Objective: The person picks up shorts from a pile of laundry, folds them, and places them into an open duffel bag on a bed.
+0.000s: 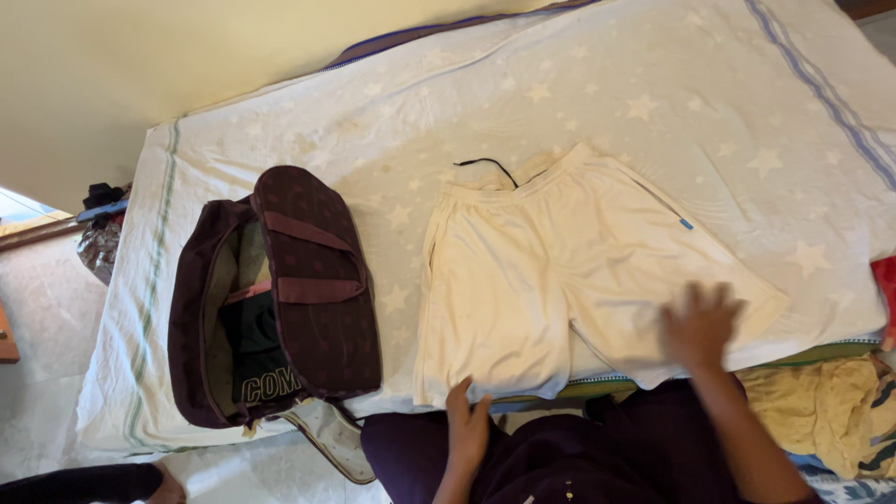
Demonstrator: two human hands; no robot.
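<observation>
A pair of cream shorts (551, 271) lies flat on a white star-patterned sheet (597, 103) covering the bed, its black drawstring poking out at the waistband. My right hand (700, 325) rests spread on the right leg of the shorts, fingers apart and blurred. At the hem of the left leg, near the bed's front edge, my left hand (467, 418) touches the cloth. To the left stands an open dark maroon duffel bag (313, 280) with dark clothing inside.
A pile of yellow and patterned clothes (831, 411) lies at the lower right, with a red item (887, 299) at the right edge. A cream wall runs behind the bed. A person's foot (163, 485) shows on the tiled floor at the lower left.
</observation>
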